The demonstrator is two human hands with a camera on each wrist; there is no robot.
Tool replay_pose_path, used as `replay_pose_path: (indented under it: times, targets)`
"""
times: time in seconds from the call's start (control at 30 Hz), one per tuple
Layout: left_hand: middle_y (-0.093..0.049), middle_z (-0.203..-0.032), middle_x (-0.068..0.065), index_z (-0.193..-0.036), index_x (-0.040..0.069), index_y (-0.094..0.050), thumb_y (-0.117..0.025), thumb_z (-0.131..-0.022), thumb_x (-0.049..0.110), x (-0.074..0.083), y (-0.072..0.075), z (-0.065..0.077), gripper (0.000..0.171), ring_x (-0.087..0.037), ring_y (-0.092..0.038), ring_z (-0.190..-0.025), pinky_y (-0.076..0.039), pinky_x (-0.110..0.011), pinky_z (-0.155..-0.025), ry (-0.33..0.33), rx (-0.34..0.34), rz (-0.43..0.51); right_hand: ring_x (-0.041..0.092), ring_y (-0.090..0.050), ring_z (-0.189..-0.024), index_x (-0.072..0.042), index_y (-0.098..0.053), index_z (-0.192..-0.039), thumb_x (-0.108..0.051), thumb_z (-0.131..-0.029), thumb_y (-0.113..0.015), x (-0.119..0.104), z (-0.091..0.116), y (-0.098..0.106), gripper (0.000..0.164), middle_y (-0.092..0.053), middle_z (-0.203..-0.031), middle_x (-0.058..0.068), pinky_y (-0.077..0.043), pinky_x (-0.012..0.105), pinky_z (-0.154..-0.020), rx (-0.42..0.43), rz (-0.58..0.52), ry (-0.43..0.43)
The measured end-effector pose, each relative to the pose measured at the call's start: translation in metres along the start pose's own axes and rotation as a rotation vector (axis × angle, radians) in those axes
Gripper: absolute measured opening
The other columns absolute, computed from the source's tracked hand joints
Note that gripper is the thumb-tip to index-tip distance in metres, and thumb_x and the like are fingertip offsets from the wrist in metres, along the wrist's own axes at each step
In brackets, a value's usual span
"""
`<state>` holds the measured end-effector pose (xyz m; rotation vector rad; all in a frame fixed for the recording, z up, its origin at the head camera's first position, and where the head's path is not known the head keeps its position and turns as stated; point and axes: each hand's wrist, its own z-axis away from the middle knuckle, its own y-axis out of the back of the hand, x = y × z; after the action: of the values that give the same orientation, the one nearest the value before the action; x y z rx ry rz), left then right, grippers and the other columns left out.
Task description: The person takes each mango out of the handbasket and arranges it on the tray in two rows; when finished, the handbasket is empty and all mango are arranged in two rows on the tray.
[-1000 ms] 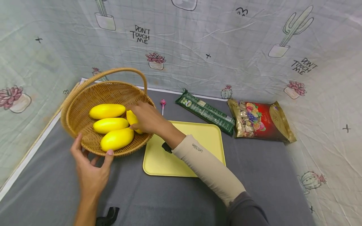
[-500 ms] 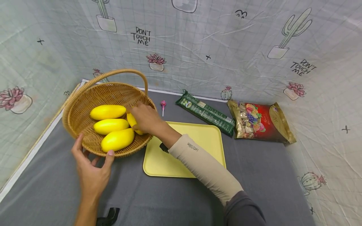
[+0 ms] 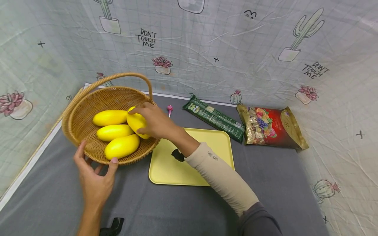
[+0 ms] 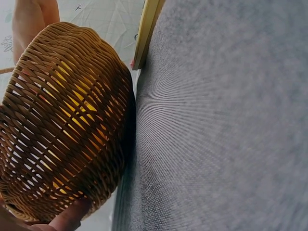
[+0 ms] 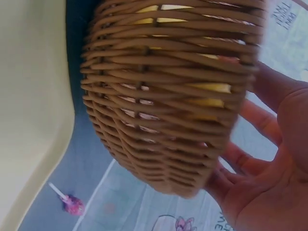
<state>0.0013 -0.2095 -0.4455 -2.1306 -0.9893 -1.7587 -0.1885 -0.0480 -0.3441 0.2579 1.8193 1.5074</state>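
A wicker basket (image 3: 110, 95) with an arched handle stands at the left, tilted toward me. My left hand (image 3: 95, 183) holds its near rim, thumb on the edge and fingers underneath; in the left wrist view fingers (image 4: 72, 214) press against the weave. Three yellow mangoes (image 3: 113, 132) lie side by side inside. At the basket's right side my right hand (image 3: 157, 121) grips another mango (image 3: 136, 122), thumb below and fingers over the top. In the right wrist view, the basket's woven wall (image 5: 168, 96) hides most of the fruit and the fingertips of the right hand (image 5: 269, 178).
A yellow tray (image 3: 165, 167) lies right of the basket, partly under my right forearm. Behind it are a pink lollipop (image 3: 169, 109) and a long green packet (image 3: 215, 118). A red and gold candy bag (image 3: 273, 126) lies at the right. Printed cloth walls (image 3: 218, 42) enclose the grey table.
My right hand has drawn the gripped mango up slightly, and more of the fruit shows between the fingers. The left hand stays on the basket rim.
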Motion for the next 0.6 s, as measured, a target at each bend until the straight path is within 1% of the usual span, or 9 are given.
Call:
replay_pose_path:
  times: [0.1, 0.2, 0.33, 0.43, 0.53, 0.6]
  targets:
    - [-0.025, -0.173, 0.003, -0.168, 0.03, -0.021, -0.078, -0.091, 0.01, 0.0, 0.001, 0.0, 0.098, -0.026, -0.042, -0.145, -0.047, -0.017, -0.092, 0.0, -0.002, 0.002, 0.022, -0.057, -0.126, -0.022, -0.062, -0.15, -0.03, -0.091, -0.086, 0.003, 0.005, 0.006, 0.064, -0.062, -0.145, 0.004, -0.047, 0.034, -0.104, 0.017, -0.045, 0.037]
    - [-0.025, -0.173, 0.003, -0.168, 0.03, -0.021, -0.078, -0.091, 0.01, 0.0, 0.001, 0.0, 0.098, -0.027, -0.043, -0.144, -0.047, -0.016, -0.092, 0.0, -0.002, 0.0, 0.021, -0.056, -0.134, -0.023, -0.061, -0.151, -0.03, -0.093, -0.085, 0.006, 0.011, 0.013, 0.064, -0.061, -0.15, 0.002, -0.044, 0.034, -0.111, 0.024, -0.077, 0.069]
    - [-0.027, -0.172, 0.003, -0.168, 0.03, -0.021, -0.078, -0.09, 0.009, -0.001, 0.001, 0.0, 0.098, -0.027, -0.044, -0.143, -0.047, -0.015, -0.091, -0.002, -0.001, 0.001, 0.017, -0.049, -0.145, -0.023, -0.061, -0.151, -0.028, -0.093, -0.084, 0.011, 0.019, 0.024, 0.063, -0.06, -0.154, -0.002, -0.039, 0.033, -0.119, 0.031, -0.145, 0.11]
    - [-0.027, -0.172, 0.002, -0.168, 0.029, -0.021, -0.079, -0.09, 0.008, -0.001, 0.001, 0.0, 0.098, -0.028, -0.045, -0.142, -0.047, -0.016, -0.092, -0.001, 0.0, 0.003, 0.018, -0.051, -0.143, -0.022, -0.062, -0.151, -0.025, -0.093, -0.085, 0.016, 0.028, 0.034, 0.063, -0.06, -0.154, -0.001, -0.044, 0.034, -0.115, 0.044, -0.201, 0.141]
    - [-0.026, -0.172, 0.002, -0.168, 0.029, -0.021, -0.079, -0.09, 0.008, -0.002, 0.002, -0.001, 0.098, -0.028, -0.044, -0.143, -0.048, -0.017, -0.093, 0.001, -0.002, 0.006, 0.019, -0.056, -0.137, -0.022, -0.063, -0.15, -0.023, -0.092, -0.086, 0.021, 0.037, 0.043, 0.062, -0.06, -0.154, 0.002, -0.052, 0.035, -0.108, 0.051, -0.252, 0.152]
    - [-0.026, -0.172, 0.002, -0.168, 0.029, -0.021, -0.079, -0.09, 0.008, -0.001, 0.001, -0.001, 0.099, -0.028, -0.044, -0.143, -0.048, -0.017, -0.093, -0.001, -0.003, 0.007, 0.019, -0.057, -0.136, -0.022, -0.064, -0.149, -0.021, -0.092, -0.086, 0.026, 0.043, 0.05, 0.062, -0.058, -0.154, 0.002, -0.054, 0.035, -0.107, 0.048, -0.289, 0.149]
